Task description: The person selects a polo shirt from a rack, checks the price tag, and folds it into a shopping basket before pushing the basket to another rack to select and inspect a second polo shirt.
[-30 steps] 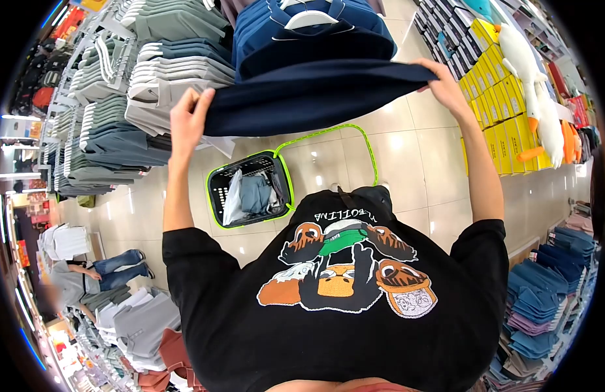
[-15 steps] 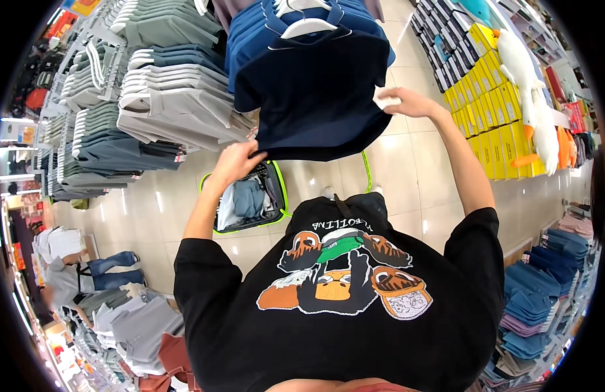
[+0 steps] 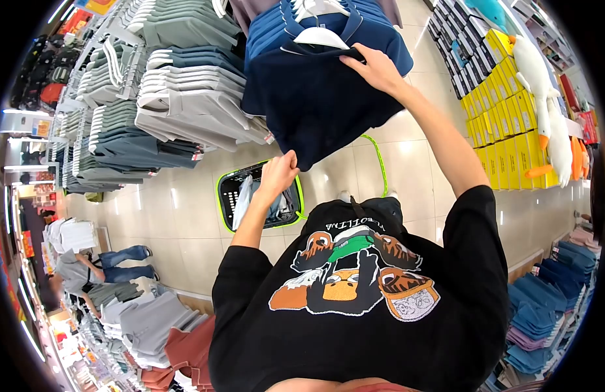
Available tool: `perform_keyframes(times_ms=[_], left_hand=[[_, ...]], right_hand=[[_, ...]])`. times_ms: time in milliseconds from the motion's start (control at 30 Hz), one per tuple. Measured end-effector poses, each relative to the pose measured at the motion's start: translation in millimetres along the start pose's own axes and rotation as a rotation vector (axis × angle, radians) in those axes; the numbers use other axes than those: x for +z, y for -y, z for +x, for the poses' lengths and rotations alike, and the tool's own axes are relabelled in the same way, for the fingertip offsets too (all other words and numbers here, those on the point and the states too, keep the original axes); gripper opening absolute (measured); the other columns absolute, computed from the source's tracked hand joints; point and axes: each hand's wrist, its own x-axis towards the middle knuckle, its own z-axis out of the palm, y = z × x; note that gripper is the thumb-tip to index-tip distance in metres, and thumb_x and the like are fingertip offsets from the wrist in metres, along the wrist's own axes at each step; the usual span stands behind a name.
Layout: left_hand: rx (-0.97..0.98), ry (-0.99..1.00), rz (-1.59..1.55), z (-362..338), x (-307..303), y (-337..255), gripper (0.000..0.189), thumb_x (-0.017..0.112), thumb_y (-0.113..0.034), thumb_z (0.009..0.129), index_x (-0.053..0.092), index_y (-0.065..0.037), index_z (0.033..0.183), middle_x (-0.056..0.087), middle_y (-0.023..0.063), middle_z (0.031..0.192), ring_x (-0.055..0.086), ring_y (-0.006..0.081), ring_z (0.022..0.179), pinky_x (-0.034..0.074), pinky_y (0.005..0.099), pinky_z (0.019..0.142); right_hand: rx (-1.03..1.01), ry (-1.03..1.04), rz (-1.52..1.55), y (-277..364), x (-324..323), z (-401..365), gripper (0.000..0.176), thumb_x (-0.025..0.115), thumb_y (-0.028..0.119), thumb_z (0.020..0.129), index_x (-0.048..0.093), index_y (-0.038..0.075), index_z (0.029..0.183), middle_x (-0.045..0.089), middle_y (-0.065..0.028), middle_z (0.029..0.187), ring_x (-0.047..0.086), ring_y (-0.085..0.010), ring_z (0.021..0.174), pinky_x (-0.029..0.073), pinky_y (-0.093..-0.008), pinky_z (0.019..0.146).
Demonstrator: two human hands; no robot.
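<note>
A dark navy polo shirt hangs on a white hanger at the front of a row of blue polo shirts. My left hand is closed on the shirt's lower hem and pulls it toward me at a slant. My right hand is up at the shirt's shoulder beside the collar, fingers closed on the fabric. Below my left forearm, a black shopping basket with a bright green rim stands on the floor with folded clothes inside.
Racks of grey and dark shirts line the left. Yellow boxes and white goose plush toys are on the right. A person stands at the lower left. Folded clothes fill shelves at the lower right.
My right hand has moved from the shirt's lower right side up to its shoulder near the collar. My left hand still grips the hem, which now hangs slanted.
</note>
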Motion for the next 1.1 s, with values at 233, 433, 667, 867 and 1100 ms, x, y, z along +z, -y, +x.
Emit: perform_keyframes(times_ms=[233,433,667,867,1100], left_hand=[[-0.044,0.051,-0.443,-41.6,-62.3,-69.0,0.029,0.071,-0.022,0.094,0.062,-0.001,0.113,0.070,0.0069,0.091,0.069,0.0176,0.077,0.053,0.0324,0.071],[0.230,-0.175,-0.753,-59.6,-120.5,-142.7,0.047,0.077,-0.031,0.089,0.060,-0.003,0.124,0.067,0.0135,0.120,0.068,0.0265,0.104,0.056,0.0353,0.081],[0.154,-0.117,-0.350,-51.2,-120.7,-145.5,0.051,0.065,-0.019,0.086,0.049,0.002,0.129,0.067,0.0265,0.105,0.065,0.0447,0.098,0.053,0.0496,0.079],[0.158,-0.513,-0.429,-16.9,-102.7,-104.4,0.025,0.059,-0.005,0.094,0.065,-0.010,0.118,0.068,0.0212,0.100,0.064,0.0460,0.087,0.052,0.0508,0.069],[0.186,-0.541,-0.590,31.2,-105.8,-53.2,0.025,0.066,-0.010,0.096,0.069,-0.009,0.121,0.067,0.0275,0.086,0.070,0.0409,0.082,0.054,0.0396,0.067]], right_hand=[[0.162,0.023,0.551,61.0,-10.6,-70.2,0.043,0.067,0.039,0.099,0.062,-0.003,0.108,0.068,-0.0088,0.096,0.063,-0.0151,0.084,0.051,-0.0340,0.076],[0.342,-0.298,1.154,145.6,2.2,-136.6,0.023,0.064,0.020,0.103,0.058,0.001,0.114,0.064,-0.0022,0.101,0.059,-0.0056,0.090,0.050,-0.0235,0.080],[0.166,-0.242,1.132,155.2,28.3,-142.8,0.035,0.062,0.008,0.101,0.045,0.001,0.130,0.059,-0.0069,0.116,0.057,-0.0110,0.103,0.048,-0.0280,0.091],[0.103,-0.047,1.217,142.6,27.9,-133.9,0.056,0.062,0.004,0.099,0.037,-0.003,0.148,0.054,-0.0130,0.136,0.054,-0.0207,0.126,0.043,-0.0350,0.110],[0.134,0.146,1.262,127.0,19.0,-102.5,0.064,0.060,0.007,0.101,0.029,-0.005,0.156,0.046,-0.0188,0.153,0.046,-0.0280,0.141,0.040,-0.0380,0.114]])
